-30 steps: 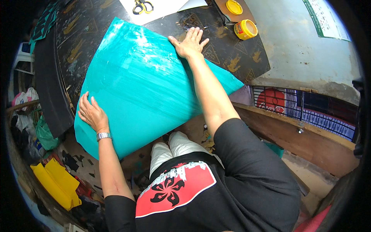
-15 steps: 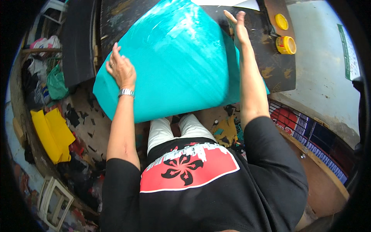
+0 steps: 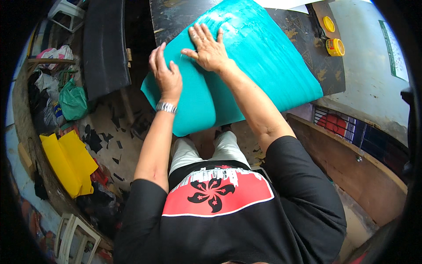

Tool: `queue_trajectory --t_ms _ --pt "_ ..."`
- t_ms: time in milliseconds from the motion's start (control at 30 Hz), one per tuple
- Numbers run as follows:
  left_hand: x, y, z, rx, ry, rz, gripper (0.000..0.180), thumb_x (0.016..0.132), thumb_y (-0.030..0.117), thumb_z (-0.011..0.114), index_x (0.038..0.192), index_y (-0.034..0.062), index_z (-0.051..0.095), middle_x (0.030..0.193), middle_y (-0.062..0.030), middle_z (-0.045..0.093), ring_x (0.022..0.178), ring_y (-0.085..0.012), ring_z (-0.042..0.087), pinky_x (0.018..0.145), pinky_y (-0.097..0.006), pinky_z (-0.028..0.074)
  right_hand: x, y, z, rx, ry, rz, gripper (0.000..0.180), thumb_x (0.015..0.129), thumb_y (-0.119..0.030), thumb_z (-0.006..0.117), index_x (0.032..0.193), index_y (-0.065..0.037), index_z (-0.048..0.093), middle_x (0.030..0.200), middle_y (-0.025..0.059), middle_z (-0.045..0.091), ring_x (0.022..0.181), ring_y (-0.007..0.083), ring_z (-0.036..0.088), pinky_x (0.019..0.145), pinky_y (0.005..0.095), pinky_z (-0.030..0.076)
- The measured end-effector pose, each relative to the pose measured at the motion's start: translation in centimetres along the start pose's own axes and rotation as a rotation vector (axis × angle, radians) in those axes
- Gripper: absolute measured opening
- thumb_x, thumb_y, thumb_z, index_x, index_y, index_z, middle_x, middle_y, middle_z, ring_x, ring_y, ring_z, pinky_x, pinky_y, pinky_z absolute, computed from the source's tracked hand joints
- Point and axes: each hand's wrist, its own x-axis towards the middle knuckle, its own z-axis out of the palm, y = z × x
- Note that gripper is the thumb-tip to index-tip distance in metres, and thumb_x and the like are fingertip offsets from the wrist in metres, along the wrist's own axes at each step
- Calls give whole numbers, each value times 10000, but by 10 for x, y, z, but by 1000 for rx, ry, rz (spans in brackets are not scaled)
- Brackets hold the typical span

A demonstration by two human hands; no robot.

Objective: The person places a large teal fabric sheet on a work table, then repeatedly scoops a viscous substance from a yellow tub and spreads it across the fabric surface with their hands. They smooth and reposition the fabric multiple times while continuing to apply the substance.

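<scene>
A large teal sheet (image 3: 268, 70) with a smooth, partly shiny surface lies over the dark table and hangs past its near edge. My right hand (image 3: 209, 49) is spread flat on its upper left part, fingers apart. Just left of it, my left hand (image 3: 168, 79), with a metal watch at the wrist, rests at the sheet's left edge, its thumb apart from the fingers. Neither hand visibly grasps anything. Between my forearms the sheet bends down in a soft fold.
The dark stained table (image 3: 325, 72) bears an open yellow tub (image 3: 335, 47) and a yellow lid (image 3: 329, 23) at the right. A black padded panel (image 3: 103, 48) stands left. Dark scraps litter the floor, near a yellow folded sheet (image 3: 70, 163) and a green bag (image 3: 73, 100).
My right hand has swung left from beyond the sheet's right side onto its upper left. The sheet's right side now lies flatter over the table. The view has shifted left.
</scene>
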Motion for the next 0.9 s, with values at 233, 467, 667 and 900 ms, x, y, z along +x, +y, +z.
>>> queue_trajectory --t_ms 233,467,667,900 --pt "-22 -54 -17 -114 -149 -337 344 946 307 612 1158 40 571 1095 -161 549 1075 -334 512 972 -431 407 12 -9 7 -132 3 68 973 864 -764 374 1539 -80 223 1610 132 182 1498 293 121 1151 651 5" --pt "-33 -72 16 -402 -13 -629 374 1027 337 467 1062 -20 572 1014 -223 657 929 -327 626 834 -414 476 -41 -59 4 132 -158 -282 764 949 -660 312 1533 -170 279 1602 73 235 1493 233 168 1133 682 26" --pt "-31 -58 7 -223 12 -441 370 1015 305 481 1220 1 533 1215 -223 569 1160 -361 513 994 -446 392 -5 -7 -10 -9 13 37 794 930 -682 342 1532 -168 280 1601 76 241 1485 237 197 1133 675 6" --pt "-42 -38 5 -162 -153 -353 470 1026 279 401 1412 10 387 1304 -291 491 1186 -437 470 1020 -494 362 -31 -44 10 51 -110 -72 870 912 -713 327 1534 -109 260 1608 97 211 1496 255 152 1135 676 2"
